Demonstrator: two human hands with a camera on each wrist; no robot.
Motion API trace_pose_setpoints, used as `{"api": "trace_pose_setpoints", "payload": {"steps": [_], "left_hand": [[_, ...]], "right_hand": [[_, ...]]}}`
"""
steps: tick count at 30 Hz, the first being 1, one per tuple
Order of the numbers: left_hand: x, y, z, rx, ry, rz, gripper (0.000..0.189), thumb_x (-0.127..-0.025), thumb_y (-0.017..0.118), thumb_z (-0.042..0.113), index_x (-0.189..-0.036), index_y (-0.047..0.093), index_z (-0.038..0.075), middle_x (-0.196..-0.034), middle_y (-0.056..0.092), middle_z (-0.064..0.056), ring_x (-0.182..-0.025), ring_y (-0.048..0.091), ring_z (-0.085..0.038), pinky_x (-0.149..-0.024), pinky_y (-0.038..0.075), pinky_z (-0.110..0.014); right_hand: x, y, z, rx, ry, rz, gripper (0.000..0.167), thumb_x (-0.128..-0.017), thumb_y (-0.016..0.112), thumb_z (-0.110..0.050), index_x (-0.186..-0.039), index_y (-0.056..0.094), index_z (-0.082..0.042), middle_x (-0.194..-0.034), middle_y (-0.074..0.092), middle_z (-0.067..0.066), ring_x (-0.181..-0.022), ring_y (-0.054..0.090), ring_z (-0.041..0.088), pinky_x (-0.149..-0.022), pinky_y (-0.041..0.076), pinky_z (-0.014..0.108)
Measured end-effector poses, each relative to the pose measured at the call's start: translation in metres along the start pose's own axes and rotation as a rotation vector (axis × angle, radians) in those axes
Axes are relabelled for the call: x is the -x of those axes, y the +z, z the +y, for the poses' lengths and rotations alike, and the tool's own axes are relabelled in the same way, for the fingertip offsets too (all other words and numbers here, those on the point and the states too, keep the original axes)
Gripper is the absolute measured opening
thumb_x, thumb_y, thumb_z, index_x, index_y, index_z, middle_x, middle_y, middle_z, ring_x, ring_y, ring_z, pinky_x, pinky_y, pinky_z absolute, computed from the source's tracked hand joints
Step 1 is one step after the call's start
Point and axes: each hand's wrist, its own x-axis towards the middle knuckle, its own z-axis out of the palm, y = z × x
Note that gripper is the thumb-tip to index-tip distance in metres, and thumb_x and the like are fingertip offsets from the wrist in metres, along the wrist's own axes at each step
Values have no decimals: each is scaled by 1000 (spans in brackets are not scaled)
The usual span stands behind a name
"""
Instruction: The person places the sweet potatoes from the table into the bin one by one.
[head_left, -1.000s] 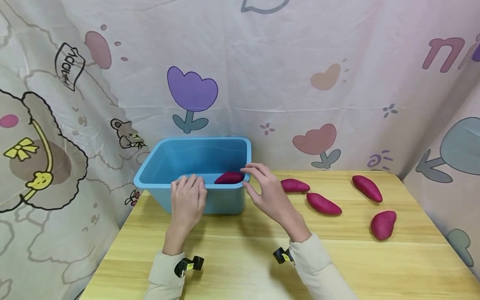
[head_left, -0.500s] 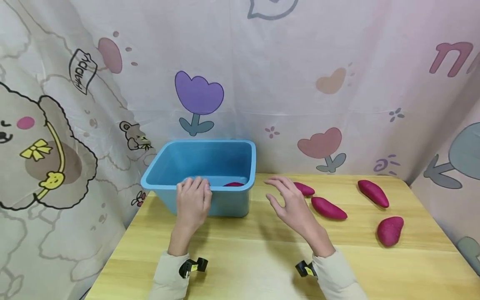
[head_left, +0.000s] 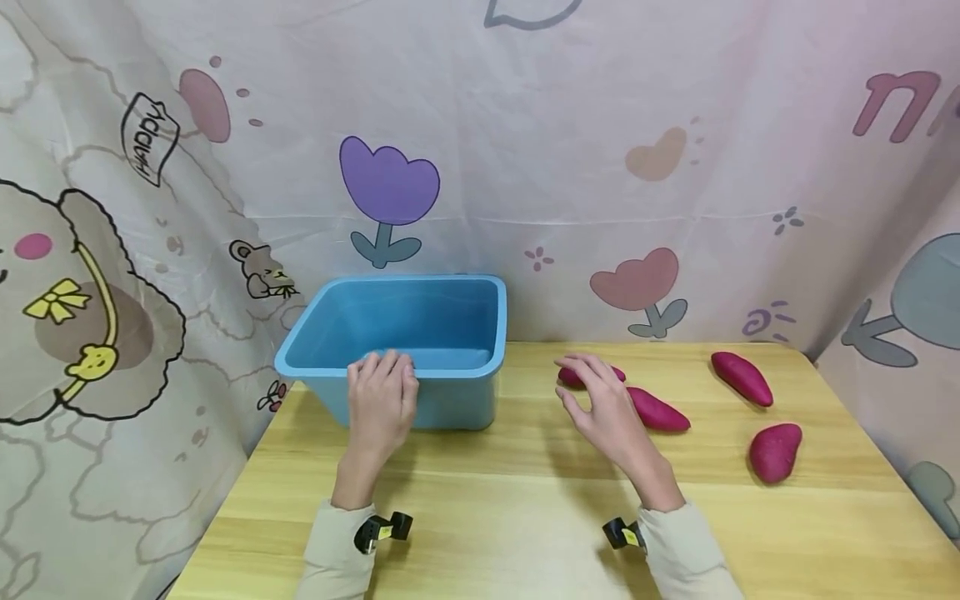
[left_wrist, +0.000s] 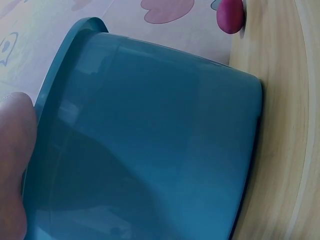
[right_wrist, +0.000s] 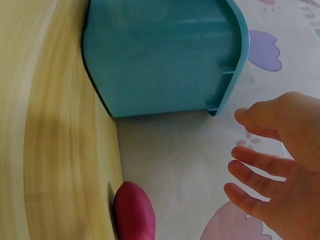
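Note:
My left hand (head_left: 380, 404) grips the front rim of a blue plastic bin (head_left: 457, 408), fingers hooked over the edge; the left wrist view has the thumb (left_wrist: 15, 155) against the outside of the rim. Right of the bin, my right hand (head_left: 607, 412) hovers with loosely bent fingers and nothing in it. Close beyond its fingers lies one purple-red sweet potato (head_left: 573, 377), partly covered by them. A second sweet potato (head_left: 660, 412) lies just right of the hand. The front wall hides part of the bin's floor.
Farther right on the wooden table (head_left: 495, 533) lie a long sweet potato (head_left: 741, 379) near the back and a rounder sweet potato (head_left: 775, 454) nearer the front. A printed curtain (head_left: 480, 167) hangs right behind the bin and along the left side.
The right hand has moved away from the bin's right rim towards the sweet potatoes. The sweet potato seen inside the bin has dropped from sight behind the front wall. The left hand stays put.

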Motion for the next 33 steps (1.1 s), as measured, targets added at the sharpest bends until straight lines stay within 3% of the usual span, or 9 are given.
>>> {"api": "trace_pose_setpoints", "payload": {"steps": [18, 33], "left_hand": [[0, 1, -2, 26, -6, 0, 35, -107, 35, 22, -83, 56, 6, -81, 55, -11, -80, 50, -38, -83, 36, -58], [1, 1, -2, 31, -3, 11, 35, -106, 35, 21, -82, 56, 7, -80, 55, -10, -79, 50, -38, -82, 37, -57]], "right_hand": [[6, -23, 31, 64, 100, 14, 41, -90, 77, -5, -129, 66, -4, -127, 64, 15, -120, 59, 37, -99, 47, 59], [17, -28, 60, 99, 164, 15, 42, -91, 75, -6, -131, 64, -3, -130, 62, 19, -125, 55, 41, -103, 41, 63]]}}
